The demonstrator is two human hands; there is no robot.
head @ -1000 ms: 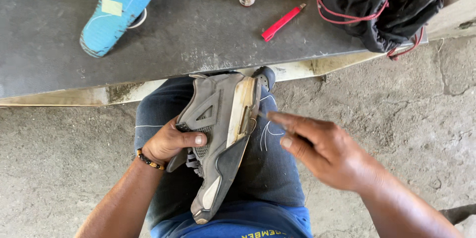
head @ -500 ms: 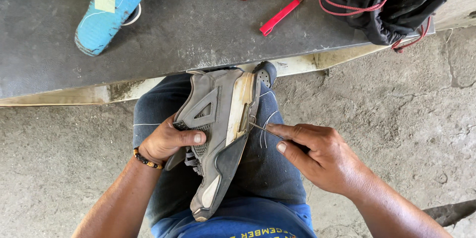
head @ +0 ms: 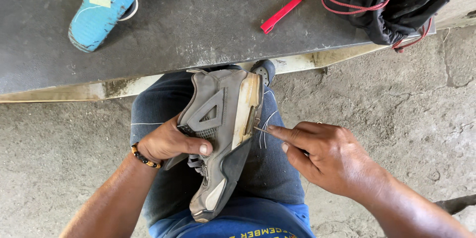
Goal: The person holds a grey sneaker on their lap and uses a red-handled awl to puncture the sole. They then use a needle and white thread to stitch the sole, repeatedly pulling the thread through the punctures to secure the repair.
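Two bare hands work a grey suede high-top sneaker (head: 218,134) resting on the person's knee. Left hand (head: 168,144) clasps its soft upper; right hand (head: 322,156) pinches a thin needle (head: 261,130) at the stiff sole edge. Light-looking, best gripped around the upper.

Rough grey concrete floor (head: 377,119) under daylight, with a dark, scuffed low bench (head: 198,25) across the top

sneaker (head: 220,134) on lap, bench (head: 198,25) ahead, cutter (head: 281,13) and bag (head: 391,0) on bench
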